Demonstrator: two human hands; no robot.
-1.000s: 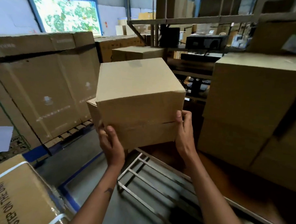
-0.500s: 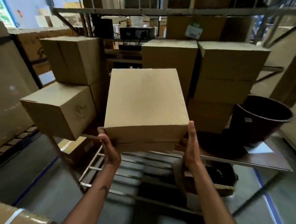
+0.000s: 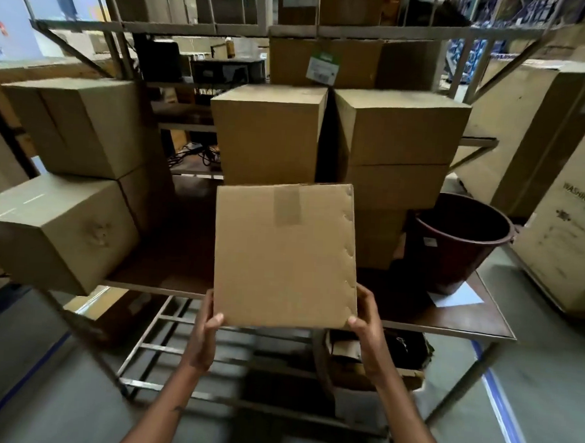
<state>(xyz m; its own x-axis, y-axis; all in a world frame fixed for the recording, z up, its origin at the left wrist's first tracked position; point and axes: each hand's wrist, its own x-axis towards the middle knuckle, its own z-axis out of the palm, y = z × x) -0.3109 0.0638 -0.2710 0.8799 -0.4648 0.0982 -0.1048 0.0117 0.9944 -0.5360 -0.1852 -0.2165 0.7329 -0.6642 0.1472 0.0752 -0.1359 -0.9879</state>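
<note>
Over the front edge of the dark brown shelf board (image 3: 448, 319), holding a plain square tan cardboard box (image 3: 286, 255) in the air, taped face tilting toward the camera. Pinching one lower corner with the left hand (image 3: 204, 332) and the other with the right hand (image 3: 368, 327), thumbs on the near face. Judging the bare gap before the stacked tan cartons (image 3: 268, 132) as the likely spot: levelling first, then sliding in flat, steering clear of the round maroon plastic bucket (image 3: 459, 243). Noting matte corrugated board, small dents along the right edge, a dull tape strip.
</note>
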